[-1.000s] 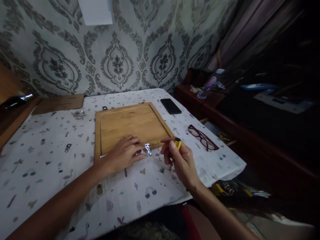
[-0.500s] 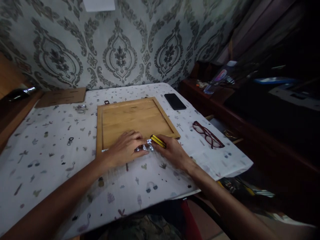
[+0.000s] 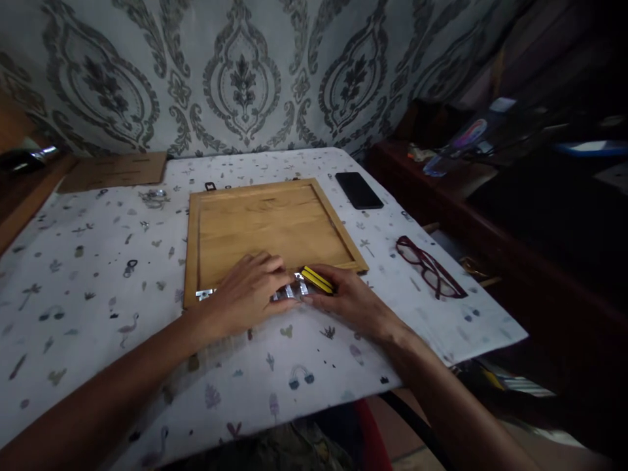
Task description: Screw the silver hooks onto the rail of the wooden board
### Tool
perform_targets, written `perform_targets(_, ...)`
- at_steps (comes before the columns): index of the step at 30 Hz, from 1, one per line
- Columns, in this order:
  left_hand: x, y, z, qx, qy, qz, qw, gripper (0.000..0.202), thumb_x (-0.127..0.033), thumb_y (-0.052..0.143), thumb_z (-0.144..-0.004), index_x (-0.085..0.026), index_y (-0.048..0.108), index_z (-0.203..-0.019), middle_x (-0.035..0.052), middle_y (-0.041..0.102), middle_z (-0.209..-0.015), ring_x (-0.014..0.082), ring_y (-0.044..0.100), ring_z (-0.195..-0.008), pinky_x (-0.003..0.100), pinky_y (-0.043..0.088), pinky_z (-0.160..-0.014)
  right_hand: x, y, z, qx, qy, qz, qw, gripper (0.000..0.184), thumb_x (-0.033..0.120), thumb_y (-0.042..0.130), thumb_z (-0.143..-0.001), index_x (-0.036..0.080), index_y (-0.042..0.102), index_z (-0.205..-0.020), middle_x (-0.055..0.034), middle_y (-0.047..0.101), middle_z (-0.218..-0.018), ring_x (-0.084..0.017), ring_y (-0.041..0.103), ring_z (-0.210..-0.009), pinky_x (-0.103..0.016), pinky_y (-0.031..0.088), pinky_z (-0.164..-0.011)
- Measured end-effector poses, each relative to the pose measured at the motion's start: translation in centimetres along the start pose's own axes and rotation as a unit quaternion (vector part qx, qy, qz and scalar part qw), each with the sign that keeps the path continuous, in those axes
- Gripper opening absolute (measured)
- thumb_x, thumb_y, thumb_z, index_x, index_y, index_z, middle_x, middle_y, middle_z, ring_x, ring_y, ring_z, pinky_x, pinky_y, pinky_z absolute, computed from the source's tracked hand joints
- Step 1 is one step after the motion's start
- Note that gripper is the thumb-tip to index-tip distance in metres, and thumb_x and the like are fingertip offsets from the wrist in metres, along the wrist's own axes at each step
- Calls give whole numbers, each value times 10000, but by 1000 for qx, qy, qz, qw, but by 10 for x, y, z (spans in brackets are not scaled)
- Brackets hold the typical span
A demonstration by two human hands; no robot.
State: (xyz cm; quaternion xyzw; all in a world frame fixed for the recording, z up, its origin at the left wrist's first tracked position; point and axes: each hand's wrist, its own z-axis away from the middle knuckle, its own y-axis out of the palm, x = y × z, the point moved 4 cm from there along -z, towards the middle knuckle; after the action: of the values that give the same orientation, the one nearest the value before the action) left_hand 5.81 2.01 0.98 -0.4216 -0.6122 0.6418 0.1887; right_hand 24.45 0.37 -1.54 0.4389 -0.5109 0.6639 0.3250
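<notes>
A shallow wooden panel with a raised frame [image 3: 265, 222] lies flat on the cloth-covered table. At its near edge, my left hand [image 3: 255, 284] is bent, with fingers and thumb closed around shiny silvery metal pieces [image 3: 289, 292]. These look like small brackets or hinges; my fingers partly cover them. My right hand [image 3: 350, 294] grips a tool with a yellow-and-black handle [image 3: 318, 279]. The handle points up and left, and the tool's working end cannot be made out. A silvery metal plate [image 3: 205, 294] sits on the frame's near left corner, beside my left wrist.
Beyond the panel's right side lies a black phone [image 3: 359, 190], with dark red glasses [image 3: 430, 267] nearer to me. Small metal bits [image 3: 154, 198] and a cardboard sheet [image 3: 115, 171] are at the back left. A plastic bottle [image 3: 466, 139] rests on dark furniture to the right.
The camera view has tilted down and moved closer. Both hands stay at the panel's near edge with the same things in them. More of the metal plate by my left wrist shows.
</notes>
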Motion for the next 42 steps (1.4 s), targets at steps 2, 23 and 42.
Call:
perform_targets(2,-2,1,0,-1,-6,-9,1000,386,-537,556,-989,-203,726,-1081,57,639,-1010,225,565,-995,378,442,-851,-3,0,0,1,9,-11,1000,387,396,809,-752,207,751,-1085,-42,775,-995,-249,685,-932,-356,520,-830)
perform_targets(23,-7,7,-3,3,-12,-40,999,359,-488,641,-953,-173,672,-1121,78,688,-1110,264,598,-1060,436,484,-910,-7,-2,-3,-24,17,-25,999,383,370,857,-709,237,782,-1060,-43,801,-992,-256,727,-943,-380,561,-893)
perform_targets(42,-11,4,-8,55,-31,-35,997,340,-404,650,-961,-152,686,-1187,74,701,-1158,279,609,-1118,466,490,-949,12,5,27,-98,-113,166,975,103,269,678,-915,199,749,-887,19,749,-704,-121,674,-580,-194,528,-570)
